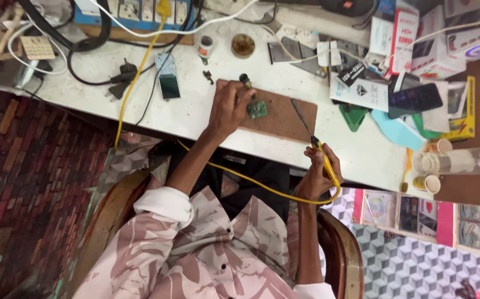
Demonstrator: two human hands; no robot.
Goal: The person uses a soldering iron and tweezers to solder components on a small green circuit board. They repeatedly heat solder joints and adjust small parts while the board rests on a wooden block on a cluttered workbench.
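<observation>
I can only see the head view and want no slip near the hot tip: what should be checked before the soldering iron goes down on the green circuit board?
1. Left hand steadies the green circuit board: ok.
2. Board lies on the brown work mat, not the bare white table: ok.
3. Right hand grips the yellow soldering iron: ok.
4. Iron tip lifted off the board: ok.
5. Yellow cord free of the tip: ok.
6. Tip heat: cannot tell.
</observation>
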